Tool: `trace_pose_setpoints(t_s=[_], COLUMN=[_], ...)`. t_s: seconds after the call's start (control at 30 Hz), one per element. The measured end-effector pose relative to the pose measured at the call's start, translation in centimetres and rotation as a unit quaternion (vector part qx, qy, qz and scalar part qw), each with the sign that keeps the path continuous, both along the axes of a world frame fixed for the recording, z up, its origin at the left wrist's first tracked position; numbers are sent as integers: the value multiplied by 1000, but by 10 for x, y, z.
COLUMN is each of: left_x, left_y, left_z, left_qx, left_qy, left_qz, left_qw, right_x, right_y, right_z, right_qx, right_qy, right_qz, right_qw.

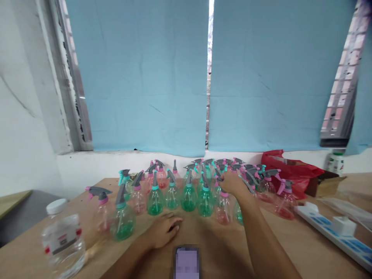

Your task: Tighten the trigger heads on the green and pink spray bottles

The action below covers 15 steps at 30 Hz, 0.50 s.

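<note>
Several clear spray bottles with green or pink bodies and grey sprayer heads stand upright on the table. My right hand (231,183) reaches over the front row, its fingers closed around the sprayer head of a pink spray bottle (223,211); the wrist hides part of the bottles behind. My left hand (164,229) rests on the tabletop with nothing in it, thumb apart from loosely bent fingers. Just beyond it stand a green spray bottle (155,202) and another green spray bottle (188,197). A pink spray bottle (103,217) and a green spray bottle (123,221) stand farther left.
A water bottle (62,240) stands at the left front of the wooden table (215,255). A phone (187,263) lies at the near edge. To the right are a power strip (328,230), a red plastic bag (290,170) and an open cardboard box (327,184). Blue curtains (151,77) hang behind.
</note>
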State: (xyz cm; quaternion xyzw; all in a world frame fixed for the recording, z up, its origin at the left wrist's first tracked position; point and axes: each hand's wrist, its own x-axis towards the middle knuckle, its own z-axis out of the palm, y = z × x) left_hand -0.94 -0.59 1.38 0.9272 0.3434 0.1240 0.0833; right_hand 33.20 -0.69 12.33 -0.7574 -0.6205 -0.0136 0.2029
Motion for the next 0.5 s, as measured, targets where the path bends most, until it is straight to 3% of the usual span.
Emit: trace_pose_setpoints(t_s=[0.17,0.37,0.5], left_x=[0,0,0], left_y=[-1,1,1], left_z=[2,0,-1], left_qx=[1,2,5], left_qy=[12,5,-8], left_qz=[3,-2,-6], left_qw=[1000,1000,1000], right_x=[2,3,1], right_y=[-1,1,11], right_z=[7,12,3], right_qx=[20,136,115], right_qy=[7,63,78], right_qz=[-4,4,42], right_qw=[1000,989,989])
